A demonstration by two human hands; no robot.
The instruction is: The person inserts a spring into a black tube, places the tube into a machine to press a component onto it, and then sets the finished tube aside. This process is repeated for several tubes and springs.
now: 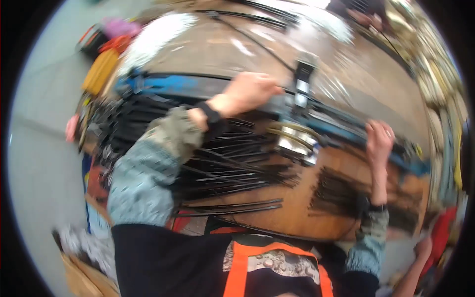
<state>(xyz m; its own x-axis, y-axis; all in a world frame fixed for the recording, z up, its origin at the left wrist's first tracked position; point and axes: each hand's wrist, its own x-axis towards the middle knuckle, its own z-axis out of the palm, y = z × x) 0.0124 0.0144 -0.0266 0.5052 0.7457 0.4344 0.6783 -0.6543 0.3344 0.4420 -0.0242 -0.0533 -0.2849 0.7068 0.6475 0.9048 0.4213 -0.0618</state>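
Observation:
A long blue and black fixture (183, 85) runs across the table, with a black and silver clamp-like device (303, 81) at its middle. My left hand (252, 91) is closed over the fixture, just left of that device; what its fingers pinch is blurred. To the right, my right hand (380, 141) is curled shut at the fixture's right part, and I cannot make out what is in it. Below the device sits a shiny silver part with gold-coloured bands (297, 140). Thin black rods (227, 163) lie in a heap under my left forearm.
Another bundle of dark rods (336, 190) lies on the brown tabletop (292, 213) at the right. Black rods (252, 15) also lie on the far side, by clear plastic film. Other people's hands show at the far right (363, 19) and near right (423, 250). Yellow bins (101, 72) stand at left.

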